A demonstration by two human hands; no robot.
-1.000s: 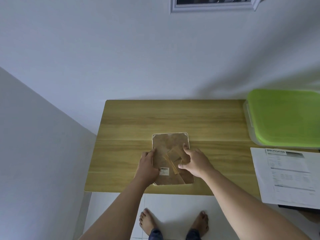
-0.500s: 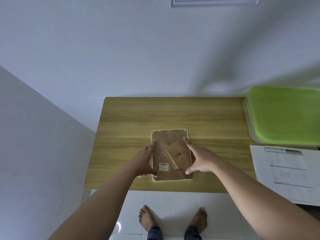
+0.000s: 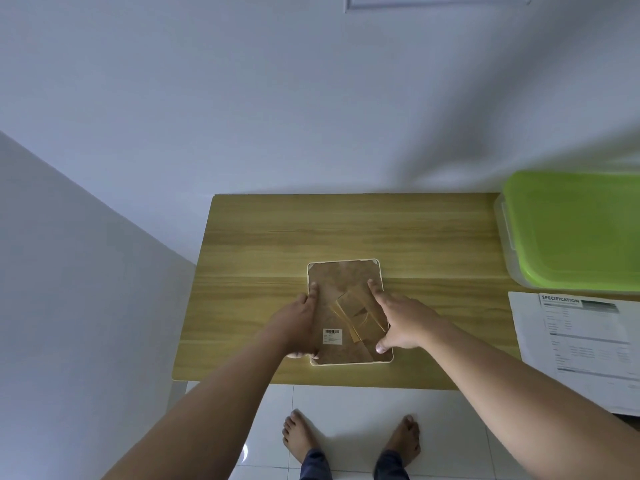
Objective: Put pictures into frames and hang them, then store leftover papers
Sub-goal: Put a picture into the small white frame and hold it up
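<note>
Both hands on the picture frame, which lies face down near the front edge of the desk, brown backing board up. Left hand clasps the frame's left edge: fingers along the side, fingertips reaching onto the backing, thumb tucked at the near left corner. Right hand spreads over the right edge, index finger stretched far along the backing, thumb pressing by the near right corner. Each grip is closed on the frame from its own side; whether the frame is lifted off the desk or flat on it, cannot tell.

Frame rim white, corners rounded. A folded stand flap lies slantwise on the backing between the hands. A small barcode sticker sits at the near left part of the backing, just beside the left hand.

Right of the frame, well apart: a printed sheet headed "SPECIFICATION" at the near right, hanging over the desk edge. Beyond it, a clear box with a green lid at the far right.

Below the desk, white floor tiles and two bare feet.
</note>
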